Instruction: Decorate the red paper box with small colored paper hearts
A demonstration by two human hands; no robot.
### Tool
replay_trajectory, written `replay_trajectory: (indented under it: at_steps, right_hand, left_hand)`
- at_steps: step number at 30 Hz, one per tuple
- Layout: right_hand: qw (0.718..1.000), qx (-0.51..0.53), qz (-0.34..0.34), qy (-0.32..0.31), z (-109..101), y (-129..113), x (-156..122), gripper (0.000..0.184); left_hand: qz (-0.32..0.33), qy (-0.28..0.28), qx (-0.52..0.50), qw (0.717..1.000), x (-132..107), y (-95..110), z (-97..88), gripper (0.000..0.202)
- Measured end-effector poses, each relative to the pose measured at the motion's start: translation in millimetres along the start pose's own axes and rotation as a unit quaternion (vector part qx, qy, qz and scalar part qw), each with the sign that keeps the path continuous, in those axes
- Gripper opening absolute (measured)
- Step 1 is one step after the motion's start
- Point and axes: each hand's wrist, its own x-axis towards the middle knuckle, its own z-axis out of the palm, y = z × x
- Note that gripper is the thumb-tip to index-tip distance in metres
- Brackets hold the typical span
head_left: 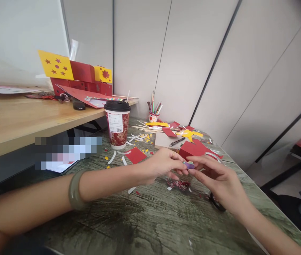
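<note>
Between my two hands is a small purple paper piece (189, 165) with a pale yellow-green edge; its exact shape is partly covered by fingers. My left hand (167, 163) pinches it from the left, and my right hand (214, 173) grips its other side with thumb and fingers. Below them on the table lies a small heap of dark red and white shreds (178, 184). Under my right wrist, a black ring-shaped handle (217, 203) shows in part. Just behind the hands stands a folded red paper piece (193, 148).
A lidded paper cup (117, 125) stands left of a red paper square (136, 155) and scattered scraps. Farther back are a board (162, 140) with a pen (177, 142), and a brush pot (154, 117). Red and yellow boxes (82, 72) sit on the raised wooden shelf (33, 120).
</note>
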Motion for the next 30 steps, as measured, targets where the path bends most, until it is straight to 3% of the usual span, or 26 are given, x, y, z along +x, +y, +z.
replay_trajectory:
  at_steps: [6,12,18,30]
  right_hand:
    - [1.0,0.003,0.002,0.024,-1,-2,-1,0.014]
    - [0.998,0.0,0.0,0.058,1,-4,-6,0.023]
    - [0.995,-0.052,-0.019,0.086,-1,-11,-7,0.008]
    - [0.992,0.032,0.048,0.108,1,-13,-7,0.008]
  left_hand:
    - [-0.005,-0.004,-0.023,1.0,-3,5,0.7,0.009]
    - [0.032,-0.003,0.019,0.999,-1,3,1.4,0.013]
    - [0.041,0.01,0.038,0.998,-3,6,5.1,0.012]
    - [0.091,0.027,0.018,0.995,-3,-1,5.1,0.014]
